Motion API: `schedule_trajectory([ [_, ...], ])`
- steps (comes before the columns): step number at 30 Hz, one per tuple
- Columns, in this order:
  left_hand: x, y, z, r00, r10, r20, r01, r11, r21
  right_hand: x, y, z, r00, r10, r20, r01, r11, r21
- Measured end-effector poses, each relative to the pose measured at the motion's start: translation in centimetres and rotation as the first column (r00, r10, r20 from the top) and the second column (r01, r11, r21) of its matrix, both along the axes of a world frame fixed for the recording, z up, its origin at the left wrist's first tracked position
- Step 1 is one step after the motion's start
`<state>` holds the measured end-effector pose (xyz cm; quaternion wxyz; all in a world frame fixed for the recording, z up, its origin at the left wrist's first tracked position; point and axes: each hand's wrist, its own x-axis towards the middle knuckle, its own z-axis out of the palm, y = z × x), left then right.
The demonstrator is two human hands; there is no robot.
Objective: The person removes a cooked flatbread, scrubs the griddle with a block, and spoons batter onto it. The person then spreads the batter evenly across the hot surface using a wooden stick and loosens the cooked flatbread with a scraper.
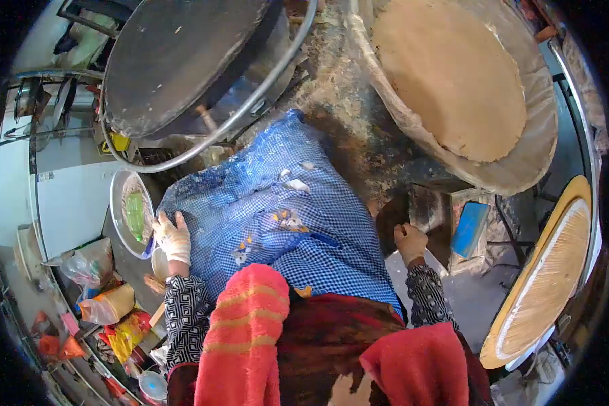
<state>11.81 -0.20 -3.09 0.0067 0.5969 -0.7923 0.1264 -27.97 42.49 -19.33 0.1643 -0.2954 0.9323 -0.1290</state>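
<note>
My left hand (173, 237), pale with a flour-like coating or a thin glove, has its fingers spread at the left edge of the blue checkered cloth (298, 210). Beside its fingertips stands a white basin (119, 203) with pinkish-white powder and a green plastic bottle (136, 215). On the right, my right hand (410, 242) is closed beside the cloth's right edge; whatever it grips, if anything, is hidden. The cloth lies over my lap, with pale dough-like bits on it.
A large dark round griddle (176, 61) with a metal ring is at the upper left. A round brown sheet (450, 74) lies on a covered round surface at the upper right. Right of me are a blue box (470, 229) and a round board (545, 281). Bags (108, 304) lie lower left.
</note>
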Motion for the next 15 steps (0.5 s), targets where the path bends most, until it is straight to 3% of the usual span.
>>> schedule_trajectory([
  [2,-1.3,0.3,0.9,0.993,0.114,0.016,-0.114,0.992,0.049,-0.1,-2.5,2.5,0.996,-0.055,0.075,0.061,0.994,-0.090],
  [4,0.1,-0.2,-0.2,0.998,0.058,-0.022,-0.059,0.998,-0.009,-0.3,-6.6,7.1,0.981,-0.090,0.171,0.137,0.947,-0.290],
  [7,-0.7,0.2,0.3,0.992,0.094,-0.079,-0.093,0.996,0.004,-2.4,-13.4,16.6,0.959,0.122,-0.254,-0.256,0.756,-0.602],
  [8,-1.0,0.5,0.5,0.992,0.102,-0.080,-0.102,0.995,-0.001,-3.4,-15.7,20.0,0.896,0.179,-0.407,-0.410,0.687,-0.600],
  [11,-1.1,0.5,0.4,0.983,0.116,-0.140,-0.120,0.993,-0.017,-4.2,-23.0,29.3,0.710,0.243,-0.660,-0.657,0.566,-0.498],
  [14,-1.3,0.9,0.4,0.977,0.127,-0.171,-0.135,0.990,-0.040,-2.7,-32.4,33.0,0.589,0.345,-0.730,-0.798,0.393,-0.458],
  [15,-1.2,1.0,0.5,0.973,0.123,-0.197,-0.134,0.990,-0.044,-2.1,-35.5,32.5,0.437,0.497,-0.750,-0.890,0.362,-0.278],
])
